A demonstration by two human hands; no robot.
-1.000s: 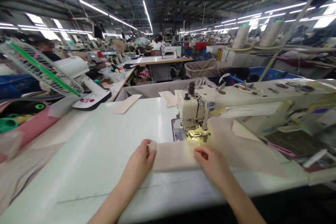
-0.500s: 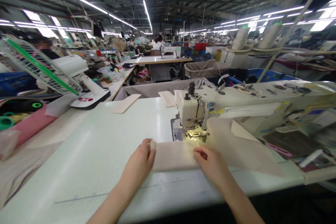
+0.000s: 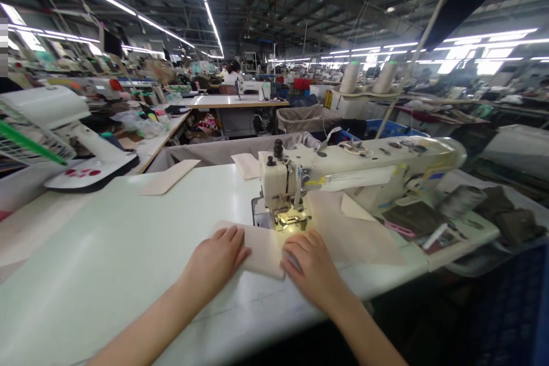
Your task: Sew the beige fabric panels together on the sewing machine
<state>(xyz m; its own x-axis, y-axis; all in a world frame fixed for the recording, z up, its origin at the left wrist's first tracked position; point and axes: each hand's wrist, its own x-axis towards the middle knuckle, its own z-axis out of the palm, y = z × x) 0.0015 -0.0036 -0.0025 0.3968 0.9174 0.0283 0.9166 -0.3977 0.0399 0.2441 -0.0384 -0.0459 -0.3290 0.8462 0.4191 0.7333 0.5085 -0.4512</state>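
A folded beige fabric piece [image 3: 263, 251] lies on the pale sewing table in front of the sewing machine [image 3: 278, 186]. My left hand [image 3: 221, 254] rests on its left part, fingers laid flat and thumb apart. At its right end, just in front of the lit presser foot [image 3: 292, 219], my right hand [image 3: 311, 266] has its fingers and thumb curled round the fabric edge. The fingertips there are partly hidden. Right of the needle, a larger beige fabric sheet [image 3: 338, 229] lies under the machine arm.
Loose beige pieces [image 3: 169, 177] lie at the table's back edge. A white fan [image 3: 92, 148] stands at the left. Pink-handled snips [image 3: 400, 229] and dark cloth lie right of the machine. Thread cones [image 3: 349, 78] stand behind, and a person [image 3: 233, 73] sits farther off.
My view has turned to the right. The left hand has gone from a pinch at the fabric's left end to lying flat on it. The fabric has tilted, its right end nearer me.
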